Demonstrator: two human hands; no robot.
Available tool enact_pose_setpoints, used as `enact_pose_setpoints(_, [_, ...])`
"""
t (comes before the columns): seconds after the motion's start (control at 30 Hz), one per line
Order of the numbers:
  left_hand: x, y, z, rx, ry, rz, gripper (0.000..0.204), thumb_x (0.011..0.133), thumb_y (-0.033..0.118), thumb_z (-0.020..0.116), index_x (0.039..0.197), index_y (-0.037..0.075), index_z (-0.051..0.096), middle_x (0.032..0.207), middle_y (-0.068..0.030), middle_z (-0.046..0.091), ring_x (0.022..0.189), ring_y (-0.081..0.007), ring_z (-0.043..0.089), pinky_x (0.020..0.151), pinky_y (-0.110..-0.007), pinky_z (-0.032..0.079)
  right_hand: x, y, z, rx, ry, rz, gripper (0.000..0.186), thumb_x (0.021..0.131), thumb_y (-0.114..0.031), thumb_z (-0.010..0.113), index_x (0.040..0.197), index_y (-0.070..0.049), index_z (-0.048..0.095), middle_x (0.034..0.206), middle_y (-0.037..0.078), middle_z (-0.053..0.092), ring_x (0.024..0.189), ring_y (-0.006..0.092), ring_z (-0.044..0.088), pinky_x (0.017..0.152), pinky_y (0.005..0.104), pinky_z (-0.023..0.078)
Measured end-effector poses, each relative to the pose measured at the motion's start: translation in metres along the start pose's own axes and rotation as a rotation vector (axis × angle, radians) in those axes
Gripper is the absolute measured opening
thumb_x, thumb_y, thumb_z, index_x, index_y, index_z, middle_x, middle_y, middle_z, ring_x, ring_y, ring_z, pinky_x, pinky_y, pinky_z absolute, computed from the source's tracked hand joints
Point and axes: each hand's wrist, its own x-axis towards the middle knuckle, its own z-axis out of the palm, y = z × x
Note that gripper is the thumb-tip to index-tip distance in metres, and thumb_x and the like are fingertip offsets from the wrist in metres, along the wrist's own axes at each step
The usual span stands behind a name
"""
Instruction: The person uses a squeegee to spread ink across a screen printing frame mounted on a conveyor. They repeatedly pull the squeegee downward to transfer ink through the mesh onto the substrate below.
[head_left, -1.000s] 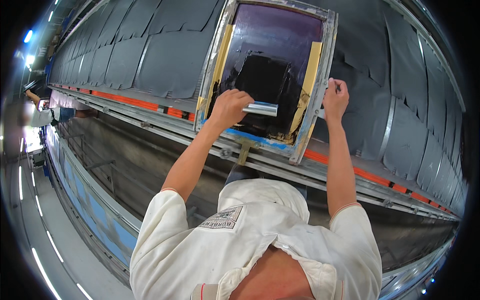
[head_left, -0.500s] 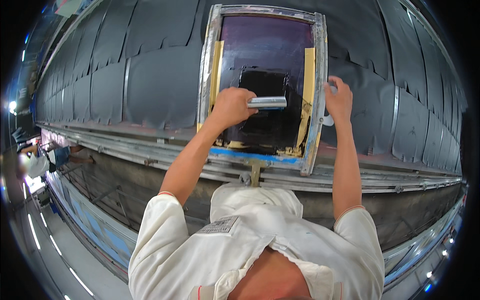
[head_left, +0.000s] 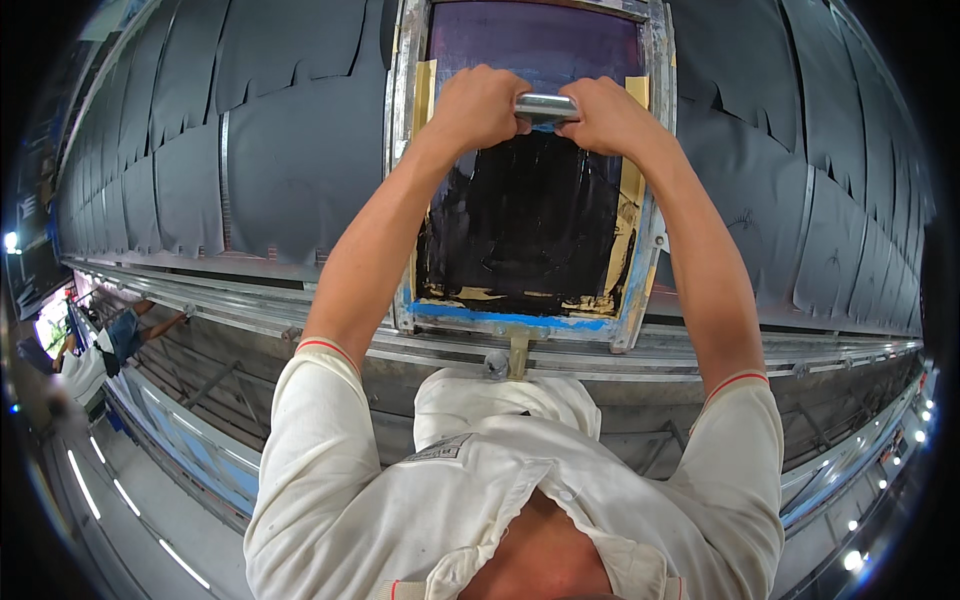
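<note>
Both my hands grip a squeegee (head_left: 546, 108) with a silvery metal handle, one at each end. My left hand (head_left: 482, 105) is closed round its left end, my right hand (head_left: 608, 115) round its right end. The squeegee stands on the dark mesh of a screen printing frame (head_left: 395, 150), toward the mesh's far part. Black ink (head_left: 520, 215) covers the mesh on the near side of the squeegee. Yellowish tape (head_left: 627, 210) runs along the sides, and blue tape (head_left: 500, 316) along the near edge. The squeegee's blade is mostly hidden.
Dark grey sheets (head_left: 280, 180) lie in rows on the long table to both sides of the frame. Metal rails (head_left: 250, 290) run along the table's near edge. Another person (head_left: 90, 370) is at the far left, by the aisle. A clamp (head_left: 517, 352) sits at the frame's near edge.
My right hand has left the frame's right side and taken hold of the squeegee. The squeegee, with my left hand on it, is now farther away, toward the far end of the mesh.
</note>
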Motion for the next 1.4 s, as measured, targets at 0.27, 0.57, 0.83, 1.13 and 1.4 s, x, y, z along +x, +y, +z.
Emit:
enact_pose_setpoints(0.27, [-0.129,0.031,0.049,-0.077,0.094,0.099,0.018,0.071,0.016,0.085,0.085,0.013,0.075,0.080,-0.0105,0.072,0.079,-0.0361,0.071,0.071,-0.048,0.055,-0.113,-0.039,0.080,-0.011,0.070,-0.110,0.019,0.078,-0.011,0.078,0.093,-0.006,0.069,0.086,0.019,0.071,0.089,0.0413,0.069,0.081,0.0506,0.054])
enact_pose_setpoints(0.57, [-0.088,0.022,0.031,-0.049,0.092,0.101,0.015,0.072,0.017,0.082,0.083,0.011,0.073,0.081,-0.0118,0.073,0.082,-0.0372,0.072,0.073,-0.051,0.056,-0.084,-0.031,0.048,0.014,0.077,-0.092,0.018,0.082,-0.013,0.078,0.095,-0.004,0.070,0.087,0.021,0.072,0.086,0.0432,0.070,0.081,0.0491,0.055])
enact_pose_setpoints(0.83, [0.013,-0.005,-0.001,-0.067,-0.046,0.000,0.027,0.070,0.025,0.090,0.087,0.010,0.076,0.078,-0.0156,0.072,0.081,-0.0405,0.070,0.073,-0.050,0.053,0.000,-0.009,-0.020,0.063,-0.100,0.086,0.023,0.081,-0.016,0.080,0.096,0.000,0.073,0.080,0.020,0.072,0.075,0.0380,0.070,0.073,0.0437,0.054])
enact_pose_setpoints(1.13, [-0.015,0.001,0.008,-0.067,-0.016,0.022,0.017,0.070,0.019,0.083,0.086,0.016,0.078,0.083,-0.0130,0.075,0.080,-0.0381,0.072,0.074,-0.050,0.056,-0.022,-0.012,0.008,0.124,-0.038,0.061,0.020,0.081,-0.012,0.079,0.097,-0.002,0.073,0.081,0.021,0.072,0.077,0.0387,0.071,0.074,0.0441,0.055])
enact_pose_setpoints(1.4, [-0.150,0.033,0.057,-0.125,0.174,0.184,0.018,0.070,0.010,0.082,0.085,0.011,0.072,0.083,-0.0072,0.071,0.079,-0.0335,0.069,0.071,-0.048,0.053,-0.131,-0.053,0.098,0.015,0.044,-0.014,0.024,0.078,-0.014,0.080,0.099,-0.007,0.070,0.098,0.018,0.073,0.098,0.0391,0.069,0.086,0.0475,0.053])
